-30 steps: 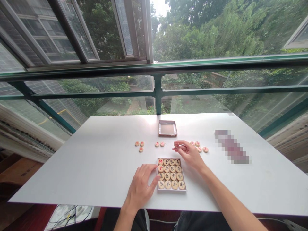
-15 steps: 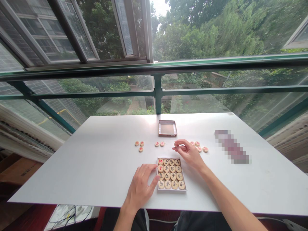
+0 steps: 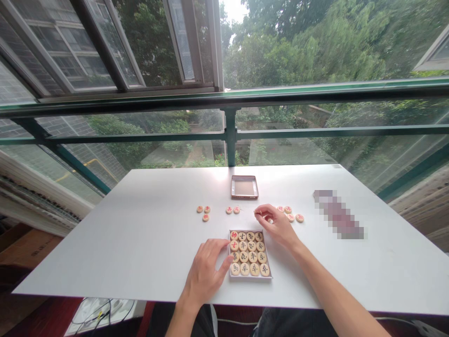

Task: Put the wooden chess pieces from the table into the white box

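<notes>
A flat white box [image 3: 250, 278] near the table's front edge holds several round wooden chess pieces [image 3: 252, 256] in rows. My left hand [image 3: 206, 270] rests against the box's left side, fingers apart, thumb touching its edge. Just beyond the box, my right hand [image 3: 277, 223] has its fingertips pinched on a small wooden piece [image 3: 258, 212]. Loose pieces [image 3: 293, 216] lie right beside that hand. More loose pieces form a pair [image 3: 233, 210] and a group of three [image 3: 204, 212] to the left.
The box lid [image 3: 244, 187] lies further back on the white table [image 3: 140, 248]. A blurred object [image 3: 337, 214] lies at the right. Green railing and windows stand beyond the table's far edge.
My right hand has curled its fingers a little tighter round the piece and shifted slightly. The left hand and the box have not moved.
</notes>
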A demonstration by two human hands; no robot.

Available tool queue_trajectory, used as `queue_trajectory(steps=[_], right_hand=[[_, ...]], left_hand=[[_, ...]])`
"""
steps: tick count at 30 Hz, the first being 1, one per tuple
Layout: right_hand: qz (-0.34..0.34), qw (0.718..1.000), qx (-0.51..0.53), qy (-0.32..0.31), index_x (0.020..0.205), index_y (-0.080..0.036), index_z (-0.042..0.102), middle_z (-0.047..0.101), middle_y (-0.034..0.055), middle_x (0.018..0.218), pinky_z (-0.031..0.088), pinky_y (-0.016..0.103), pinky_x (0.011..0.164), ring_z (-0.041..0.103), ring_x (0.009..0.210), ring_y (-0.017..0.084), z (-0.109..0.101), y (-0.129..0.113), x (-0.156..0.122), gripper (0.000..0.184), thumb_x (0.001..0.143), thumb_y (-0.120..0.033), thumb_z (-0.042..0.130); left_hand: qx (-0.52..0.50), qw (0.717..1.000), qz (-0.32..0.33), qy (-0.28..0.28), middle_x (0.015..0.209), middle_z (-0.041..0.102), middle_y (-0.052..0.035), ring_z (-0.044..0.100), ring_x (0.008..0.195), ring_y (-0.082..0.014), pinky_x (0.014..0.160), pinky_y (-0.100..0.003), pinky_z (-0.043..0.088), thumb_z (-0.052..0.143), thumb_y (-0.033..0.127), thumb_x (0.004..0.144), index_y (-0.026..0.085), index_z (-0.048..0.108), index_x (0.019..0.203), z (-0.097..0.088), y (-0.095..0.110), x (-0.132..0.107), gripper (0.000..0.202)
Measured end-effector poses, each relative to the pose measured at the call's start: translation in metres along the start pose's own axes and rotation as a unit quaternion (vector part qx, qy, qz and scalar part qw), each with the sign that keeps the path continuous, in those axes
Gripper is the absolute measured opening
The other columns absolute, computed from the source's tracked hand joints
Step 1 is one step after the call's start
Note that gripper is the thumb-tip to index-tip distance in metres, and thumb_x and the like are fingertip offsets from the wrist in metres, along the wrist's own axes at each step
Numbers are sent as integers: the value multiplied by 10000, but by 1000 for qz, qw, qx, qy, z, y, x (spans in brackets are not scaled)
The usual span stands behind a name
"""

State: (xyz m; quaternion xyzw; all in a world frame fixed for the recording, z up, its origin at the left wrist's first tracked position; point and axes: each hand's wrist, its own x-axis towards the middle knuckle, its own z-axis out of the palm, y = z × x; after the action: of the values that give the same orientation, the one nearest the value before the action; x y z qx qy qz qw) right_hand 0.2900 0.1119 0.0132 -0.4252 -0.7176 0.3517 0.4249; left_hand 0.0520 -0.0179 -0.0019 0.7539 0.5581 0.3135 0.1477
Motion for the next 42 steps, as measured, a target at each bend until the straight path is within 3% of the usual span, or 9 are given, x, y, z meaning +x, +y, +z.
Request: queue_trajectory(steps=[20, 42], right_hand=[[12, 999, 40, -28, 961, -226, 641, 702, 43, 923, 549, 353, 778, 679, 801, 197, 0, 2, -1, 142, 930, -359, 599], [12, 998, 59, -33, 995, -212, 617, 697, 36, 919, 544, 336, 789, 686, 809, 180, 0, 1, -2, 121, 911, -240, 534]], left_hand=[[5, 1000, -3, -1, 1154, 645, -70, 585, 1063, -253, 907, -431, 481, 497, 347, 996, 250, 536, 1224, 1, 1, 0, 251], [4, 1000, 4, 6, 1145, 650, -85, 593, 1053, -262, 898, -441, 491, 496, 348, 994, 246, 547, 1211, 0, 1, 1, 245]])
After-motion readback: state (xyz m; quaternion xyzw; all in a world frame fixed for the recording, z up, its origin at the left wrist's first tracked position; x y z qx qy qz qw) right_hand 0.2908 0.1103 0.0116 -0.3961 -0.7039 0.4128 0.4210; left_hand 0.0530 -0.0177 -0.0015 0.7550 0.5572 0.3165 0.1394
